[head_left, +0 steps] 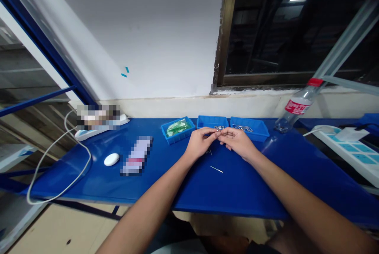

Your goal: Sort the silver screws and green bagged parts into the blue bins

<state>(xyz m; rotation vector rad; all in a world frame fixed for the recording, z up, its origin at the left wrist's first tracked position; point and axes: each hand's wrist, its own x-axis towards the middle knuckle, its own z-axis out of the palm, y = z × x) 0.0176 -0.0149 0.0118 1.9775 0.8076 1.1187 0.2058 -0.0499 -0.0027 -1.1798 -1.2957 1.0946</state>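
Observation:
My left hand (203, 140) and my right hand (234, 141) meet fingertip to fingertip above the blue table (237, 189). Both are closed in a pinch, and whatever lies between the fingers is too small to make out. Just behind them stands a blue bin (204, 121) with small shiny metal parts (219, 127). To its right, another blue bin (261, 131) holds thin metal pieces (243, 128). A third blue bin (177, 139) on the left contains green-and-white packets (180, 127). One thin metal pin (216, 169) lies on the table in front of my hands.
A clear plastic bottle with a red cap (297, 107) stands at the back right, near a white power strip (349, 153). On the left are a white oval object (111, 159), a blurred flat object (137, 156), another power strip (102, 127) and a looping white cable (60, 199).

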